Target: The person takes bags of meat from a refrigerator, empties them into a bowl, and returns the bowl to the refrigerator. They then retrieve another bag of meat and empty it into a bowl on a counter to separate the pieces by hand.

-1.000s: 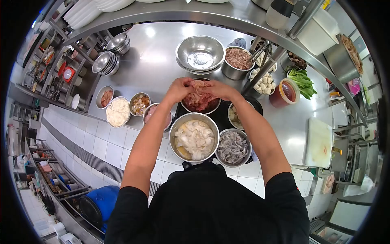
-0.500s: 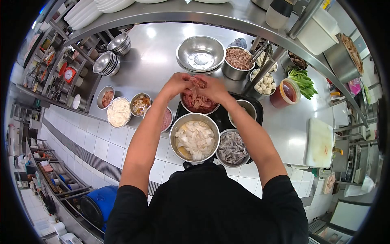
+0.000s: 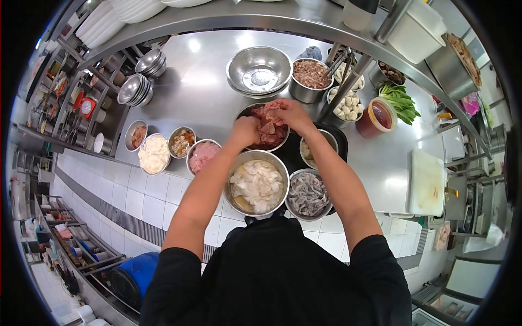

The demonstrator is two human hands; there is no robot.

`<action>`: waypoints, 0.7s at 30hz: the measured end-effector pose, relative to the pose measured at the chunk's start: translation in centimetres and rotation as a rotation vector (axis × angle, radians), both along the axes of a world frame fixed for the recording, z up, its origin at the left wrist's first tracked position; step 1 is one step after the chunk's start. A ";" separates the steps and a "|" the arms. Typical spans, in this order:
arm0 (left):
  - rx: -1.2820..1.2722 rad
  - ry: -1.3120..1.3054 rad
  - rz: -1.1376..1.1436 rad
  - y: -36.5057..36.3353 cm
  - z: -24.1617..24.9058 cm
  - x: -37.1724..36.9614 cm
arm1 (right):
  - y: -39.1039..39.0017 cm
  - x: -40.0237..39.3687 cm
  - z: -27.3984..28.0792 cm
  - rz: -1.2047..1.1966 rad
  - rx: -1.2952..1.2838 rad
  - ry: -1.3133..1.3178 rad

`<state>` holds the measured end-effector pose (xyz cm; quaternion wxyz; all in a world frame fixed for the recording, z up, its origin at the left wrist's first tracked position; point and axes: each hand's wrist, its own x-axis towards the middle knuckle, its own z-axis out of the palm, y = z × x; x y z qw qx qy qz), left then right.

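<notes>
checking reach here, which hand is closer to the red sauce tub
Right. The right hand is over the bowl of raw meat, nearer the red sauce tub; the left hand is at the bowl's far side.

Only 1 view exists — a head-worn fisheye camera looking steeply down and forward over the person's own chest and arms. It sits close above the steel counter (image 3: 206, 92), with the edges curving away — shelves at left, floor tiles below.

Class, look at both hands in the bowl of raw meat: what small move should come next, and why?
Probably the right hand lowers its lifted clump back into the bowl of raw meat, because the clump sits above the rim while the left hand rests at the bowl's near edge.
</notes>
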<state>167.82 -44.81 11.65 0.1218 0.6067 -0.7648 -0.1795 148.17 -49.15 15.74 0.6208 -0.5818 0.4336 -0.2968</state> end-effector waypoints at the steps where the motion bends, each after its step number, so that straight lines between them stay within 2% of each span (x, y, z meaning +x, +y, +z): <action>1: -0.003 -0.003 -0.006 -0.5 0.7 0.7 | -0.2 -0.3 -0.1 -0.007 0.024 -0.016; 3: 0.258 0.296 0.132 -1.5 2.0 1.8 | -0.6 -0.8 -0.2 -0.007 0.054 -0.048; 10: 0.313 0.501 0.130 -3.6 5.8 2.5 | -0.8 -0.5 0.6 0.031 0.233 -0.258; 14: 0.331 0.693 0.158 -3.0 6.4 1.2 | 0.3 1.5 -1.1 0.085 0.220 -0.363; 16: 0.307 0.764 0.178 -2.7 6.2 1.1 | 0.2 2.4 -2.5 0.022 -0.066 -0.135; 17: 0.282 0.835 0.200 -2.7 6.1 1.0 | -0.1 2.3 -3.0 0.017 -0.064 -0.136; 18: 0.284 0.834 0.198 -2.9 5.6 1.3 | -0.3 2.2 -3.1 -0.025 0.029 -0.224; 19: 0.261 0.811 0.304 -3.0 5.1 1.7 | -0.4 2.1 -3.1 -0.067 0.122 -0.311; 20: 0.236 0.788 0.410 -3.2 4.5 2.0 | -0.5 1.7 -3.2 -0.067 0.123 -0.310; 21: 0.238 0.789 0.411 -2.7 4.6 1.8 | -0.4 1.2 -2.5 -0.094 0.166 -0.365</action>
